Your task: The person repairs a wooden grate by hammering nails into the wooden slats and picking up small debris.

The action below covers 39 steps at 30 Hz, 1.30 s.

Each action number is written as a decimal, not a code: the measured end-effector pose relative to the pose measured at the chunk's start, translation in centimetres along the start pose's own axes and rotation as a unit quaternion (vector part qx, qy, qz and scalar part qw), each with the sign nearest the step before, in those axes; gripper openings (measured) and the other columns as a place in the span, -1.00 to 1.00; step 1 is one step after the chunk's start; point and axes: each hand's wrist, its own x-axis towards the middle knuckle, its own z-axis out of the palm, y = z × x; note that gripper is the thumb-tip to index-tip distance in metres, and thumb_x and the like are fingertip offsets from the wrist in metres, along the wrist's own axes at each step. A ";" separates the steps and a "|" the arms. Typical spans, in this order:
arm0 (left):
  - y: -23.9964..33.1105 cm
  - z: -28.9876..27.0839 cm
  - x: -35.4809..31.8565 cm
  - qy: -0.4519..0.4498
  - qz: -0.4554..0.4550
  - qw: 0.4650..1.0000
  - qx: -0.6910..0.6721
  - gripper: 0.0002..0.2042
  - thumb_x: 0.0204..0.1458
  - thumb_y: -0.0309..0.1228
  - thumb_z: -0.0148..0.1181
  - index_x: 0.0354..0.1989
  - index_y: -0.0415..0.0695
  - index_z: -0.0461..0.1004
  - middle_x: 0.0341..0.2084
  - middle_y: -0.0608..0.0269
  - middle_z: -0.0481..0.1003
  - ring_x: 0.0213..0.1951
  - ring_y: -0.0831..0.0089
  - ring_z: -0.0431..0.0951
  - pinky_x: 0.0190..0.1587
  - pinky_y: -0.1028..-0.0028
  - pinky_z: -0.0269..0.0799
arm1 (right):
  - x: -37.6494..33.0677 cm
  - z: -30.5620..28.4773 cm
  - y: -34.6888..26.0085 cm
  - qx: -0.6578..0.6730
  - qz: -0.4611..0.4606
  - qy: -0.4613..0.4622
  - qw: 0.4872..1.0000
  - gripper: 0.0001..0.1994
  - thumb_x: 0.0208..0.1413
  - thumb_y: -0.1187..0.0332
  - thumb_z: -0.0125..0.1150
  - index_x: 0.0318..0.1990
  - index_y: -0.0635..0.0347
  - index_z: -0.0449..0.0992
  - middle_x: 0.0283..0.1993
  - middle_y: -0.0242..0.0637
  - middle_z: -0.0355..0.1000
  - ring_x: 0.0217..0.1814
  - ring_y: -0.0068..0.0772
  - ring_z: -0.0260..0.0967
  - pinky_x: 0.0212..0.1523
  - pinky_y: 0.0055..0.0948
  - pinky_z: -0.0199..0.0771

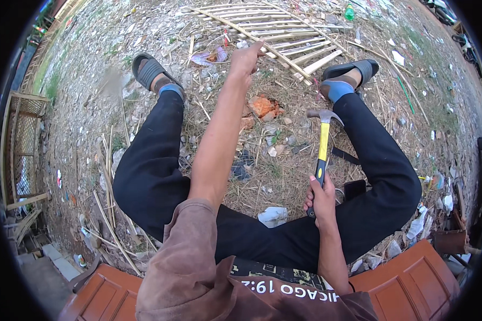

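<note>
Brown sleeve (187, 238), head view: lying nearest the camera, with the left forearm (217, 144) extending forward between dark-trousered legs (150, 155). Left hand (245, 65): hovering over or resting on the near rail (290, 64) of a slatted frame (289, 36); fingers bending inward, one projecting over the wood; whether they are touching the rail or pinching anything, cannot tell. Slatted frame, pale wood or bamboo, one: lying on littered ground (85, 144) ahead and mostly to the right of that hand, its rails running from upper left toward lower right, slats crossing between them, the near corner ending just beside the right sandal (365, 70). Right hand (321, 200): wrapping its fingers round the black grip (320, 171) of a hammer (324, 142), well apart from the frame. Hammer, yellow and black, one: pointing its long axis away from the body, its metal head (321, 114) forming the far end. Governing relation, by judgement: the left hand is lying nearer the frame; from the right hand, the frame is lying ahead and leftward, the hammer's axis passing just right of the near corner. Broken orange brick (261, 106), one: lying between the feet, short of the frame.
</note>
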 end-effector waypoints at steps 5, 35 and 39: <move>-0.5 0.4 -0.4 -0.039 -0.016 0.999 0.014 -0.59 0.03 -0.05 0.31 -0.31 -0.24 0.59 -0.50 0.39 0.41 -0.49 0.62 0.26 -0.42 0.59 0.21 | 0.0 -0.3 0.2 -0.008 0.019 -0.003 1.000 -0.82 0.29 0.29 0.11 -0.23 0.11 0.25 -0.65 -0.53 0.12 -0.74 -0.70 0.09 -0.74 -0.57 0.22; 10.0 4.2 1.7 -0.199 0.178 0.957 0.114 -0.64 0.25 -0.08 0.06 -0.04 -0.11 0.56 -0.18 0.35 0.54 -0.23 0.56 0.46 -0.13 0.53 0.39 | 22.6 3.3 -23.8 -0.152 -0.566 0.079 0.806 -0.57 -0.08 0.25 0.57 -0.14 0.21 0.47 -0.39 -0.54 0.49 -0.43 -0.77 0.29 -0.41 -0.67 0.31; 9.7 2.8 4.0 -0.056 0.411 0.865 0.283 -0.69 0.17 -0.18 0.20 -0.01 -0.10 0.52 -0.19 0.27 0.55 -0.13 0.51 0.53 -0.04 0.43 0.41 | 23.3 3.5 -27.3 -0.164 -0.647 0.067 0.742 -0.56 -0.06 0.18 0.55 -0.15 0.21 0.46 -0.44 -0.57 0.43 -0.44 -0.77 0.25 -0.41 -0.67 0.29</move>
